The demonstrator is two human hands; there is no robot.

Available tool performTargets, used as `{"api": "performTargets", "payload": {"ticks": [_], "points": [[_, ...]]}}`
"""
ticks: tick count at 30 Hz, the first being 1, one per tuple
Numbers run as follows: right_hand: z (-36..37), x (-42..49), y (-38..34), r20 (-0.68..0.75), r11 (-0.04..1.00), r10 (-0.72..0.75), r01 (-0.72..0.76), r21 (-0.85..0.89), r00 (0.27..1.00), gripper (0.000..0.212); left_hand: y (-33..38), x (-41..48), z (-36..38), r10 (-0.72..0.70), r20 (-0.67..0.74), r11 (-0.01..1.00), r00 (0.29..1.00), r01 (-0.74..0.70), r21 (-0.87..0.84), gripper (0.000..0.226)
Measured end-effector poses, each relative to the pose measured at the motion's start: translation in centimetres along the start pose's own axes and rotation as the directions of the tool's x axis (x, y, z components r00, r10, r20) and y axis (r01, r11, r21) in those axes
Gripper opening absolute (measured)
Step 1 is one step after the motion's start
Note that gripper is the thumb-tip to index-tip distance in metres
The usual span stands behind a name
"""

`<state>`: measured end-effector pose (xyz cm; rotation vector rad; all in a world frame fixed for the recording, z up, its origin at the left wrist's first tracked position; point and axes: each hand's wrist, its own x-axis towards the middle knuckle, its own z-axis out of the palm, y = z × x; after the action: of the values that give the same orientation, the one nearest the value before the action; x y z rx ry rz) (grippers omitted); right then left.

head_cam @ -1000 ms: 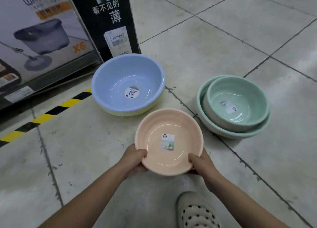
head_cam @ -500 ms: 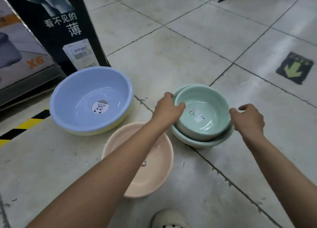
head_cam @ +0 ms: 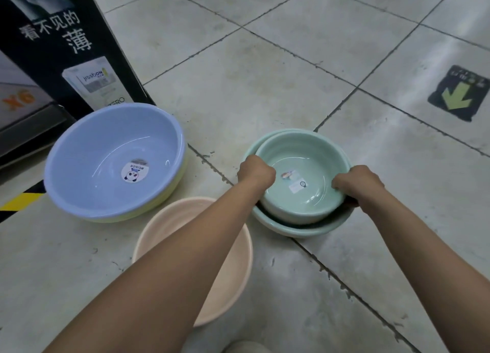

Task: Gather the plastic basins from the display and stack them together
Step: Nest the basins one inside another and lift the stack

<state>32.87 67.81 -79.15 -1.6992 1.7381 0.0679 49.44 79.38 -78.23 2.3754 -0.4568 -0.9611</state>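
Plastic basins sit in three groups on the pale tiled floor [head_cam: 265, 82] in front of us. We grip the small mint-green round plastic basin [head_cam: 302, 193] with both hands: our left hand [head_cam: 256, 171] is clenched over its left rim and our right hand [head_cam: 356, 183] over its right rim, the fingers [head_cam: 338, 184] curled down into the bowl. This small basin is nested inside a larger mint-green round plastic basin [head_cam: 299, 230], which rests on the floor across a dark tile joint. A shadowed gap shows between the two along the near side. Two small labels lie on the inner bottom of the small basin.

To the left stands a large pale-blue round plastic basin [head_cam: 106, 151] with a round panda sticker [head_cam: 134, 172] on its bottom. It is nested in a pale-yellow plastic basin [head_cam: 176, 191], of which we see only the edge. Nearer to us, between the two groups, a peach-pink round plastic basin [head_cam: 233, 267] lies on the floor, largely covered by our left forearm.

Behind the blue basin rises a black printed display box [head_cam: 66, 61] with white characters on it. A strip of yellow-and-black hazard tape [head_cam: 18, 202] runs along the floor at the far left. A dark floor sticker with a green arrow [head_cam: 458, 92] lies well apart at the right.
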Motion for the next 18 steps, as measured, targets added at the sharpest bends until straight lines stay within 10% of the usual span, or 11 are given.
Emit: {"api": "performTargets", "payload": {"ticks": [7, 18], "points": [[-2.2, -3.8, -1.3, -0.067, 0.847, -0.097, 0.118, 0.519, 0.993, 0.006, -0.3, -2.1, -3.5, 0.157, -0.188, 0.979, 0.969, -0.177, -0.098, 0.006], [7.7, -15.8, -5.6, 0.186, 0.862, -0.303, 0.186, 0.472, 0.935, 0.007, -15.9, -8.1, -12.9, -0.138, -0.313, 0.902, 0.94, -0.011, -0.431, 0.018]]}}
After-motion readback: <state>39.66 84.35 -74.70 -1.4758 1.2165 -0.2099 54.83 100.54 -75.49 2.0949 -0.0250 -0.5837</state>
